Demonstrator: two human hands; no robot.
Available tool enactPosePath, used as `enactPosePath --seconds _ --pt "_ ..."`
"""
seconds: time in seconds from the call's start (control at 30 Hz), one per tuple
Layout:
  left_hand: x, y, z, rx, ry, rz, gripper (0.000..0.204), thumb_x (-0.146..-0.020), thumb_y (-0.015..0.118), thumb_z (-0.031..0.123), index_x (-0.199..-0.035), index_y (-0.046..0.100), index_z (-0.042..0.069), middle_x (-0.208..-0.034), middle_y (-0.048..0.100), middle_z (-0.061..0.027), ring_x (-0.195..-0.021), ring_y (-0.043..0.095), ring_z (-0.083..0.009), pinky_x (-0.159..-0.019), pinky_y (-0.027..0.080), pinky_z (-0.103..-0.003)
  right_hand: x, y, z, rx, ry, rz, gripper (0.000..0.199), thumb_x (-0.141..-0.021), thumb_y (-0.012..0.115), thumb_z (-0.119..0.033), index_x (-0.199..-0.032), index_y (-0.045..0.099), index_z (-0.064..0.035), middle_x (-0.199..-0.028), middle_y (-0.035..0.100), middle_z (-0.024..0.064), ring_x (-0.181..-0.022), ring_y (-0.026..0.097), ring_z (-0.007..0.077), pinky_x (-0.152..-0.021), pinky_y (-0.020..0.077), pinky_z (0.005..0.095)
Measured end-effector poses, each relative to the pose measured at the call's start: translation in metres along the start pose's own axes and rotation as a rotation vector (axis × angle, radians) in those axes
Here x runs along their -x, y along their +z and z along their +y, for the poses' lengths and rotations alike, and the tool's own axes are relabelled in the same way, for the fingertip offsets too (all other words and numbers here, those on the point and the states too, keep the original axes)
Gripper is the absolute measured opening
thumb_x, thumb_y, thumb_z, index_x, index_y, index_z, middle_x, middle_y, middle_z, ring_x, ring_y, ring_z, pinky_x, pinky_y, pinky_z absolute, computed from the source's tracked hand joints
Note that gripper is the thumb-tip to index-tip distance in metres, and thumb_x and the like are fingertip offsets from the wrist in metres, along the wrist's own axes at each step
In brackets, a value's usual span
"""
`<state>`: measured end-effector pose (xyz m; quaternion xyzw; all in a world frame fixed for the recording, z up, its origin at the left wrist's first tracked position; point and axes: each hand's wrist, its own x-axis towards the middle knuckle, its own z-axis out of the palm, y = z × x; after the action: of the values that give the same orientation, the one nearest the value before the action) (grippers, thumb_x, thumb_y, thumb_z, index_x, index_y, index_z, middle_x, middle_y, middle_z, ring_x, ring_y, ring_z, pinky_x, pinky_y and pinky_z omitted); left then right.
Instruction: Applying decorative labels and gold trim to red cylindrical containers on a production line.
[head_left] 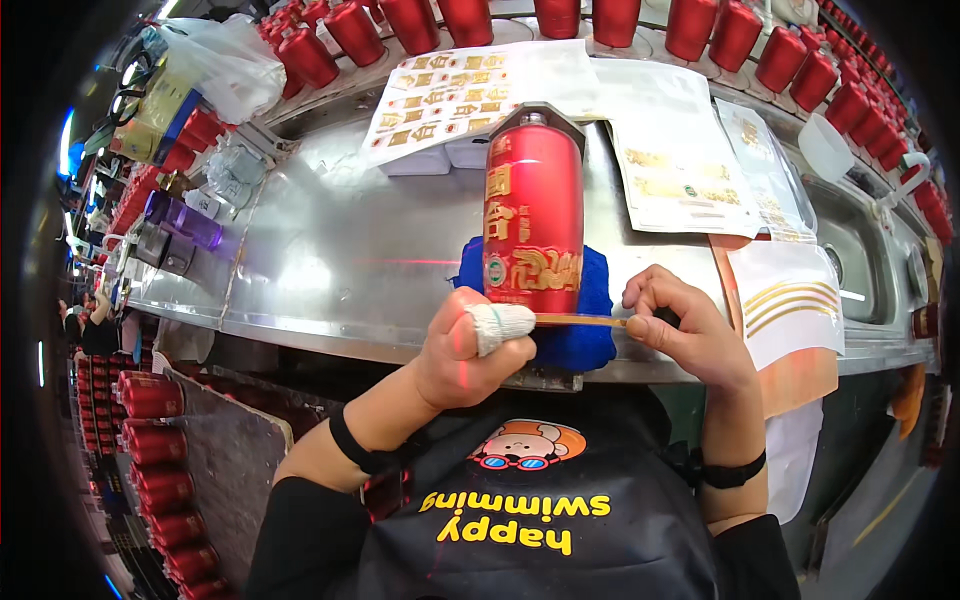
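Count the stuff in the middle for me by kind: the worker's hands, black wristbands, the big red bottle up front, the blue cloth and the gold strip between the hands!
Left hand and right hand: 2
Black wristbands: 2
Red bottle: 1
Blue cloth: 1
Gold strip: 1
Total: 7

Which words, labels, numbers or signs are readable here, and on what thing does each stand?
I do not copy wording; only its place:
Red bottle: gold characters, round green emblem.
Black apron: large yellow lettering, upside down.
Patterned sheet: gold and red print, too small to read.
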<state>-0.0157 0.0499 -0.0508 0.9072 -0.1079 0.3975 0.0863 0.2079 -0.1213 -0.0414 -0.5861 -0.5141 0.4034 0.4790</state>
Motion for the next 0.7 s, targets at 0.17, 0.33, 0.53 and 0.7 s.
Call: enactPosePath --seconds 0.17,0.33,0.53,0.7 --pt "-0.002 0.003 -0.002 -0.061 0.03 0.021 0.025 -0.055 0.071 0.007 -0.08 0.068 0.013 -0.105 0.058 -0.0009 -0.084 0.052 -0.0222 -0.067 0.046 -0.034 -0.002 0.001 0.002 -0.004 0.002 0.001 0.026 -0.09 0.068 -0.019 -0.076 0.052 -0.005 -0.097 0.052 0.0073 -0.09 0.048 0.0146 -0.079 0.0401 0.027" --pt "-0.002 0.006 -0.008 -0.043 0.117 -0.06 0.025 -0.054 0.07 0.007 -0.078 0.068 0.013 -0.109 0.058 -0.0002 -0.085 0.051 -0.0224 -0.066 0.044 -0.034 0.001 0.001 0.0 -0.03 0.039 0.019 0.03 -0.09 0.069 -0.025 -0.075 0.052 -0.006 -0.1 0.051 0.0081 -0.094 0.046 0.0145 -0.082 0.038 0.0263" --pt "0.003 0.001 0.001 -0.077 -0.036 0.018 0.025 -0.054 0.071 0.007 -0.078 0.067 0.015 -0.108 0.058 -0.0013 -0.087 0.05 -0.0234 -0.066 0.043 -0.035 0.001 0.0 -0.002 -0.011 -0.008 -0.01 0.029 -0.09 0.069 -0.023 -0.075 0.052 -0.0059 -0.1 0.051 0.0074 -0.093 0.046 0.0141 -0.082 0.0381 0.0261" --pt "-0.006 0.004 -0.006 -0.073 0.1 -0.05 0.029 -0.055 0.069 0.011 -0.084 0.069 0.015 -0.104 0.058 0.0016 -0.084 0.052 -0.0202 -0.068 0.045 -0.032 -0.001 0.0 -0.002 -0.011 0.009 0.003 0.027 -0.09 0.069 -0.022 -0.075 0.052 -0.0057 -0.1 0.051 0.0064 -0.092 0.045 0.0127 -0.081 0.0386 0.026"
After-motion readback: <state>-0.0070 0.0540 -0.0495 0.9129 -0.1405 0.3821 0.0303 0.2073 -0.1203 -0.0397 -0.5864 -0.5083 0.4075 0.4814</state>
